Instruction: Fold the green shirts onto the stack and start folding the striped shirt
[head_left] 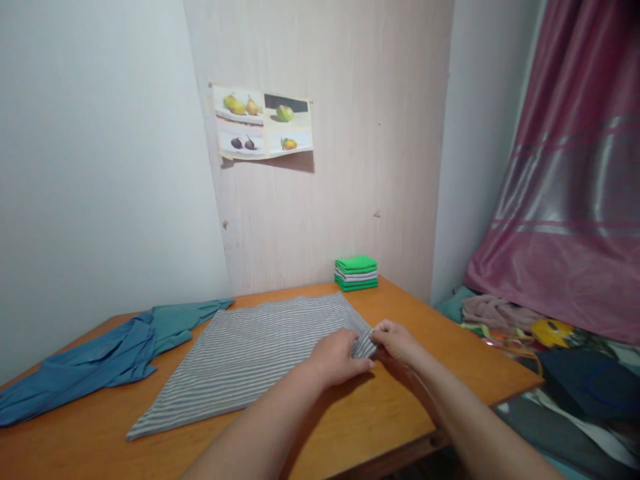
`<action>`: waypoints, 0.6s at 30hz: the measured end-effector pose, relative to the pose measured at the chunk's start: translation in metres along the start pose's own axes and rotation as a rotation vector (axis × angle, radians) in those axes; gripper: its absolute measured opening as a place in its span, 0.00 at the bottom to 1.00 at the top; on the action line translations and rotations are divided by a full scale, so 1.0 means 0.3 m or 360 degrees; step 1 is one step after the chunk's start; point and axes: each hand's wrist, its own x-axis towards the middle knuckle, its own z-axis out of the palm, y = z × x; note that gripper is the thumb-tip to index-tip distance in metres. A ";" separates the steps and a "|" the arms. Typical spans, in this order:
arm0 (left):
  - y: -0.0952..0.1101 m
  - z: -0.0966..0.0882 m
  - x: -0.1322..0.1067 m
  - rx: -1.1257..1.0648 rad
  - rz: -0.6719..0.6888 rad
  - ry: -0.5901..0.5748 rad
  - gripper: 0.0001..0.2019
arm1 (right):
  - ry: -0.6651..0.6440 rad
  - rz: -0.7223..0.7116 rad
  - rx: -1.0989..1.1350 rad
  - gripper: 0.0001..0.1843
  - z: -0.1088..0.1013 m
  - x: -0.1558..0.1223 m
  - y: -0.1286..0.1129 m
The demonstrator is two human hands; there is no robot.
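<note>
A grey-and-white striped cloth (260, 347) lies spread flat on the orange-brown wooden table (345, 427). Both of my hands are at its right-hand corner, where the fabric is bunched and slightly raised. My right hand (397, 343) pinches the corner between thumb and fingers. Just to the left, my left hand (340, 357) curls around the bunched edge, its thumb low near the tabletop; the fingertips are partly hidden by the cloth and hand.
At the table's back edge stands a stack of folded green and pale cloths (356, 273). A blue garment (100, 357) and a teal garment (175, 325) lie along the left side. Beyond the right edge are a heap of fabrics (500, 313) and a pink curtain (565, 200).
</note>
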 end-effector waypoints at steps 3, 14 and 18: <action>0.040 0.014 0.026 0.0137 -0.0088 0.0037 0.32 | -0.0042 0.0021 0.0282 0.10 0.026 -0.010 -0.026; -0.085 -0.111 0.121 -0.0473 -0.0502 0.0139 0.06 | -0.0181 0.0196 0.0838 0.14 0.201 -0.124 -0.048; -0.129 -0.208 0.135 -0.0922 -0.0680 0.0114 0.07 | -0.0463 0.0232 0.0831 0.22 0.343 -0.197 -0.082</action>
